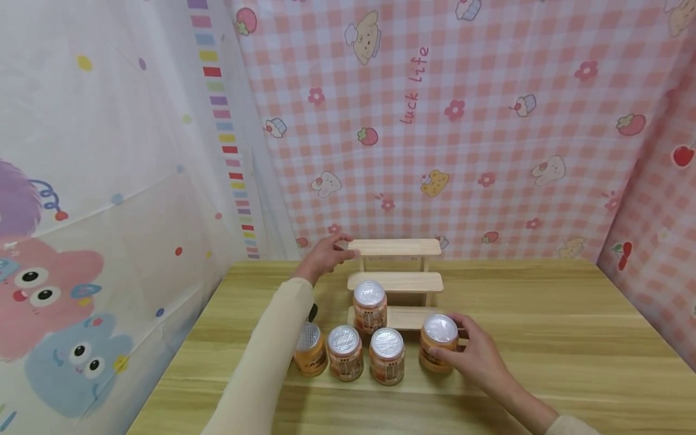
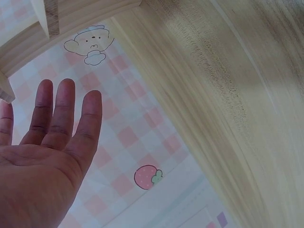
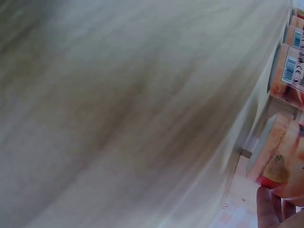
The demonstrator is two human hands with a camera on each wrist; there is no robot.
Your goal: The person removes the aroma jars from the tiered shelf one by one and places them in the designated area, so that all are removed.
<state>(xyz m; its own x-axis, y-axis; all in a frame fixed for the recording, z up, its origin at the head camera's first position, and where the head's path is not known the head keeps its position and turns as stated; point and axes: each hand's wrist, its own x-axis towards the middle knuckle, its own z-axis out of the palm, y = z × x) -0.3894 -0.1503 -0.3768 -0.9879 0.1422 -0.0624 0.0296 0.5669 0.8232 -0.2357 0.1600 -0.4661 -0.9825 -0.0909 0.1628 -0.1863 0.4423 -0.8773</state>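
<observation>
My right hand [image 1: 481, 356] grips an orange-labelled jar [image 1: 439, 344] with a silver lid, thumb in front and fingers at the far side. In the right wrist view fingertips [image 3: 268, 202] press against that jar [image 3: 280, 159]. At the left end of the top tier of a small three-step wooden shelf [image 1: 394, 247], my left hand [image 1: 325, 257] has its fingers extended. The left wrist view shows several straight fingers [image 2: 65, 109] beside the shelf's wood [image 2: 71, 31]; firm contact cannot be told. Another jar [image 1: 370, 308] stands at the bottom tier's left.
Three jars stand in a row before the shelf: one [image 1: 311, 356] partly behind my left sleeve [image 1: 266, 356], one [image 1: 345, 356] beside it, one [image 1: 387, 359] further right. A dark object [image 1: 312, 312] shows beside the sleeve. Patterned cloth [image 1: 462, 151] hangs behind the wooden table [image 1: 554, 338].
</observation>
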